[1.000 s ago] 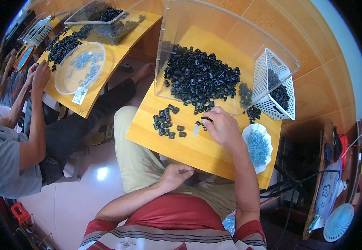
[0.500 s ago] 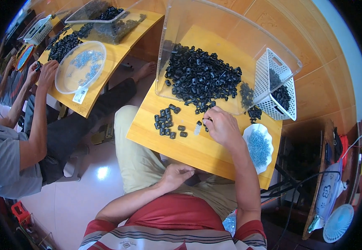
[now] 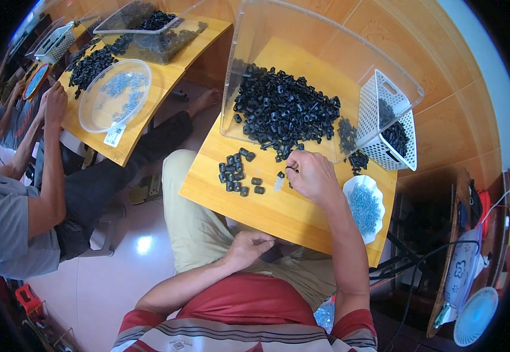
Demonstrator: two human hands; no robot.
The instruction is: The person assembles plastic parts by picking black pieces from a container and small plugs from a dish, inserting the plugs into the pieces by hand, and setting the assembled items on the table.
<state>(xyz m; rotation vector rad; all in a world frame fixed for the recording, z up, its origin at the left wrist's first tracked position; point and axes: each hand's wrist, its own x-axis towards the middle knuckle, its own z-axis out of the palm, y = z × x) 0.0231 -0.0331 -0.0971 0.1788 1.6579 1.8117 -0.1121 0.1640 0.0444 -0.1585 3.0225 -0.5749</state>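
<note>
My right hand (image 3: 313,176) is over the table with thumb and fingertips pinched on a small black plastic part (image 3: 290,169), mostly hidden by the fingers. Just left of it, a small clear piece (image 3: 279,183) lies on the wood with a black bit at its far end. Several short black cylinders (image 3: 230,173) are grouped to the left. Beyond my fingers spreads a big heap of black plastic parts (image 3: 284,105). My left hand (image 3: 248,249) rests low over my lap by the table's near edge, thumb and forefinger pressed together; anything between them is too small to make out.
A clear bin (image 3: 331,17) lies around the heap. At right stand a white perforated basket (image 3: 389,154) of black parts and a scalloped white dish (image 3: 378,190) of small clear-blue pieces. A co-worker (image 3: 17,217) sits at another table (image 3: 170,76) on the left.
My right hand has shifted only slightly, still pinching near the clear piece; my left hand stays put. The co-worker's hands have drawn back a little from their tub.
</note>
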